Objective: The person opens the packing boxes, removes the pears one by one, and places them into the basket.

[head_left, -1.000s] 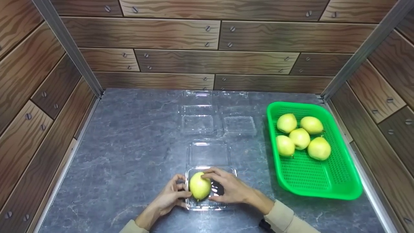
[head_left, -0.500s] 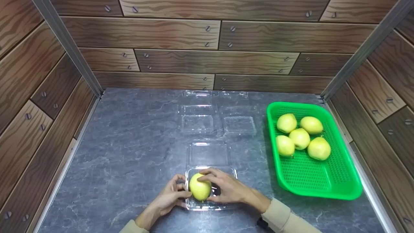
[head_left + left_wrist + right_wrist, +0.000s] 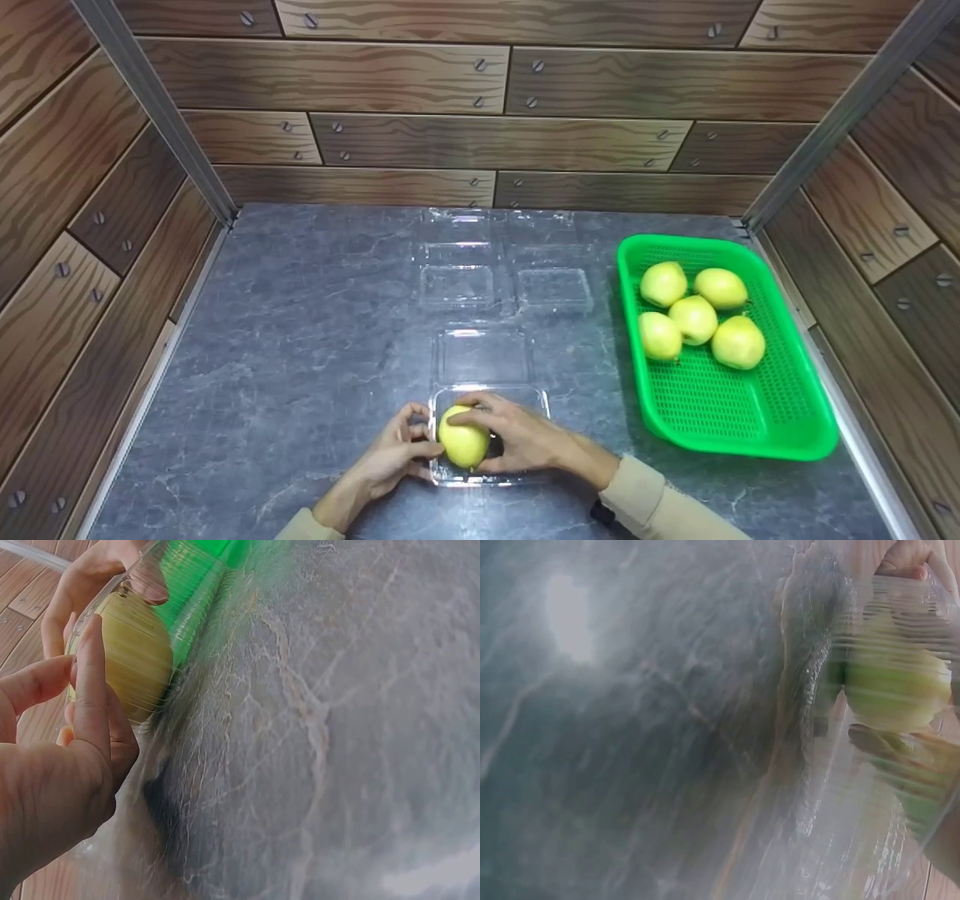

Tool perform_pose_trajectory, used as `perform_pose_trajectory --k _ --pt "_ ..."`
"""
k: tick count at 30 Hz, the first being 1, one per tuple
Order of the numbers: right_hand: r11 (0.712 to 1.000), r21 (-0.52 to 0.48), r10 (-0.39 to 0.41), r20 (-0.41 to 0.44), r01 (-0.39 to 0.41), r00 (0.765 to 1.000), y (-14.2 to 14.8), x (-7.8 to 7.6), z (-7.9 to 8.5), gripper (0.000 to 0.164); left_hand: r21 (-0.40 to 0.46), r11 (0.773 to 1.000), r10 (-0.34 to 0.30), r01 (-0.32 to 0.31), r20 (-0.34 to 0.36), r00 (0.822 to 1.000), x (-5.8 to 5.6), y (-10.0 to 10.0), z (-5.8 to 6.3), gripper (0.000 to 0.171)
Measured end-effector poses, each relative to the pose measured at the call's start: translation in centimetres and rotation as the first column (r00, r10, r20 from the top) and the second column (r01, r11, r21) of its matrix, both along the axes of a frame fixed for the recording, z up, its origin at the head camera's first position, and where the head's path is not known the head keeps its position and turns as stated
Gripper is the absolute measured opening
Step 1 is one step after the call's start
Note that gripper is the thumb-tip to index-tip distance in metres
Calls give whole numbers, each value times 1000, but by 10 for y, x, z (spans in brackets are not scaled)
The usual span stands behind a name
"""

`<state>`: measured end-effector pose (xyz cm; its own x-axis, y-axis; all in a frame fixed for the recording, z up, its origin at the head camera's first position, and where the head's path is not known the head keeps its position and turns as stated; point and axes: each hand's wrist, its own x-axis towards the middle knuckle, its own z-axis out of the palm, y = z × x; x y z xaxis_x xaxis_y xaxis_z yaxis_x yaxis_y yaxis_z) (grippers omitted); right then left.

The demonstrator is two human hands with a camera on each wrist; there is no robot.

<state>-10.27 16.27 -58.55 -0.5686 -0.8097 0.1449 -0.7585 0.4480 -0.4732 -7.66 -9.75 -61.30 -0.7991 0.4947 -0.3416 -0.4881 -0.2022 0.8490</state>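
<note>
A yellow-green pear [image 3: 463,444] lies in the left part of a clear plastic clamshell container [image 3: 491,481] near the front of the table. The container's lid [image 3: 484,356] is folded back, away from the person. My right hand [image 3: 529,436] reaches into the container and grips the pear, fingers over its far side and thumb at its near end. With thumb and index finger, my left hand [image 3: 391,456] pinches the container's left rim. In the left wrist view the pear [image 3: 135,656] shows through the clear wall. Through the plastic in the right wrist view, the pear [image 3: 892,686] looks streaked.
A green perforated basket [image 3: 750,446] stands on the right with several pears [image 3: 694,320] toward its far end. Farther back on the grey marbled table [image 3: 315,322] lie more clear containers [image 3: 457,285]. Wood-patterned walls [image 3: 420,79] enclose the back and sides.
My right hand has shifted slightly left, its fingers reaching farther over the pear. The pear has turned a little and moved slightly toward the person. My left hand stays on the rim.
</note>
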Motion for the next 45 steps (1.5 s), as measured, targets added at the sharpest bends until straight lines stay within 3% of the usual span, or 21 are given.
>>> perform_pose_trajectory --k 15,24,45 --pt "999 -34 21 62 -19 998 -5 0 0 73 1 1000 -5 5 -5 1000 0 -2 0 48" --pt "997 -57 -44 90 49 995 7 2 8 76 -13 1000 1 -2 -7 1000 0 -1 0 47" --pt "987 -151 -63 -74 52 995 41 5 33 81 -18 1000 5 -5 -3 1000 0 0 2 48"
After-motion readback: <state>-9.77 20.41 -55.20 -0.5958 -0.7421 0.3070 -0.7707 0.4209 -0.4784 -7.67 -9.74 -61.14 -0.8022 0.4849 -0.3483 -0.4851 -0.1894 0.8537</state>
